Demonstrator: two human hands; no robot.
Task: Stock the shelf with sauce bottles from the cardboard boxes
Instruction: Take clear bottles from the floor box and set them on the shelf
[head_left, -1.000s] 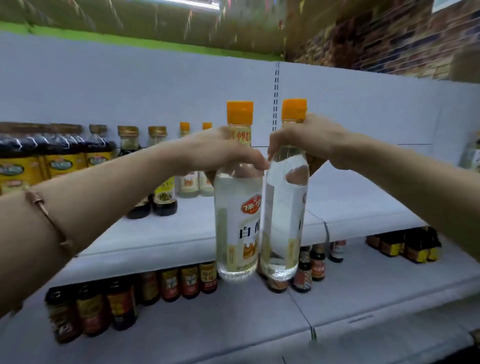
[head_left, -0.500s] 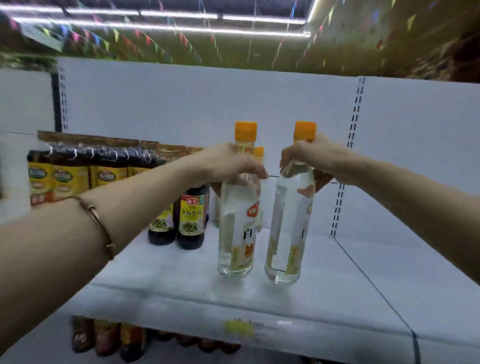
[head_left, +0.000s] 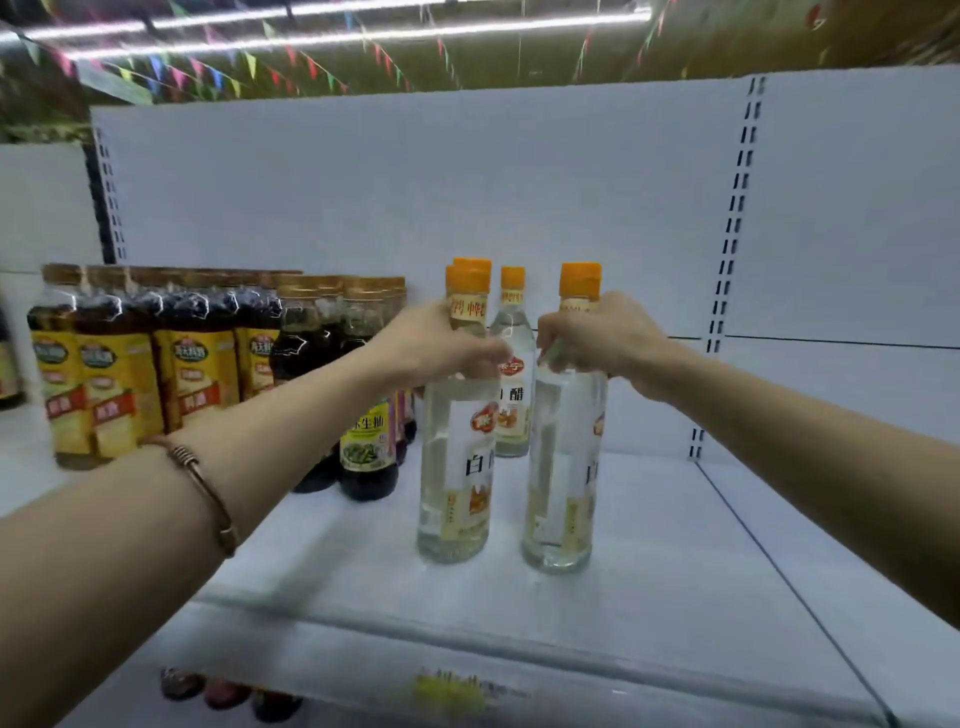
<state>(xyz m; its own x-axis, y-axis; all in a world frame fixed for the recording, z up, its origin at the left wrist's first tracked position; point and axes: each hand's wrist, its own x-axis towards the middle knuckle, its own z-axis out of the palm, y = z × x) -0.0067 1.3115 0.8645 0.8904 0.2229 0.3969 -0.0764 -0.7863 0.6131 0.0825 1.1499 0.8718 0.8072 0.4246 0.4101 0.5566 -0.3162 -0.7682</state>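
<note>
Two clear vinegar bottles with orange caps stand upright on the white shelf (head_left: 649, 597). My left hand (head_left: 436, 340) grips the neck of the left bottle (head_left: 454, 467). My right hand (head_left: 597, 335) grips the neck of the right bottle (head_left: 563, 478). Both bottle bases seem to rest on the shelf surface, near its front. Behind them stand more of the same clear bottles (head_left: 511, 364), partly hidden. No cardboard box is in view.
Dark soy sauce bottles (head_left: 363, 447) stand just left of the clear ones, and a row of yellow-labelled dark bottles (head_left: 124, 374) fills the shelf's left. The shelf's right part is bare white board. Small bottles (head_left: 223, 691) show on the lower shelf.
The two bottles in my hands went from in front of the shelves onto the upper shelf, then further back toward the clear bottles. The view has risen and closed in.
</note>
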